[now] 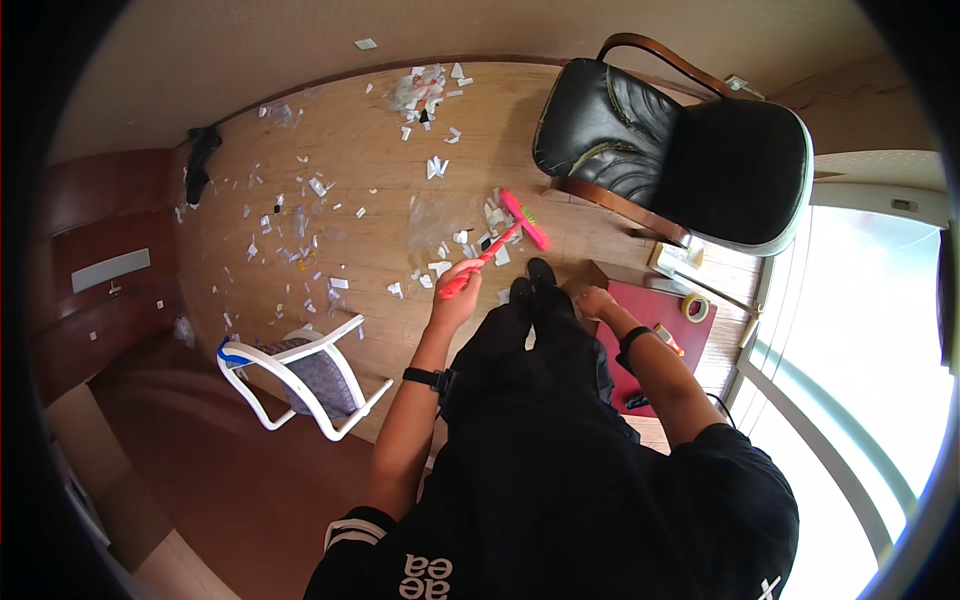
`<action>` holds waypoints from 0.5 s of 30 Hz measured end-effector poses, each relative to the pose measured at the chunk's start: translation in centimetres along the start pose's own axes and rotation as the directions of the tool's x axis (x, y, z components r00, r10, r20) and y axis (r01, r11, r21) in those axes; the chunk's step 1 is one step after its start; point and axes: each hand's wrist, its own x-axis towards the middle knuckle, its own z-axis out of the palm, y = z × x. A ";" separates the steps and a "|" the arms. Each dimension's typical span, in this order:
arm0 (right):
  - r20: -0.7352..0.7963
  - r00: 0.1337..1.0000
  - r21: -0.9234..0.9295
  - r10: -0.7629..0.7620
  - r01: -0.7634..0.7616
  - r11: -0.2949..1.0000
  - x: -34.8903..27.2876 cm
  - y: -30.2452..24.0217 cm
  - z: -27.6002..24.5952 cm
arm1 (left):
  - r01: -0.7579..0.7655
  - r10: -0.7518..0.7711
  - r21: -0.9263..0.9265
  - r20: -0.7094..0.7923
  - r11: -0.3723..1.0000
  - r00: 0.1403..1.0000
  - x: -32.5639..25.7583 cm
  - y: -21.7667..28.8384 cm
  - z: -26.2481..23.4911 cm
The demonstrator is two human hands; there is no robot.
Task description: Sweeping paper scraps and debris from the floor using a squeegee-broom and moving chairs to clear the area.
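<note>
L hand [458,282] grips broom [520,222]; scraps [300,240] around.

Left hand [458,283] grips a pink broom [500,238] over paper scraps [432,167].

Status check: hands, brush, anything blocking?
Left hand gripping red brush, bristles on the wood floor among paper scraps. Right hand empty. Black armchair close beside brush head.

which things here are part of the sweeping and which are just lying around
In use: red hand broom held in the left hand; paper scraps strewn on the wooden floor.

Lying about: black armchair, white chair, tape roll. The right hand is empty.
</note>
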 end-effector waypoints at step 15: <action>-0.047 0.999 -0.136 -0.002 -0.004 0.991 -2.7 -4.5 -0.2 | -0.204 0.195 -0.062 -0.123 0.977 0.973 2.1 -1.6 -1.8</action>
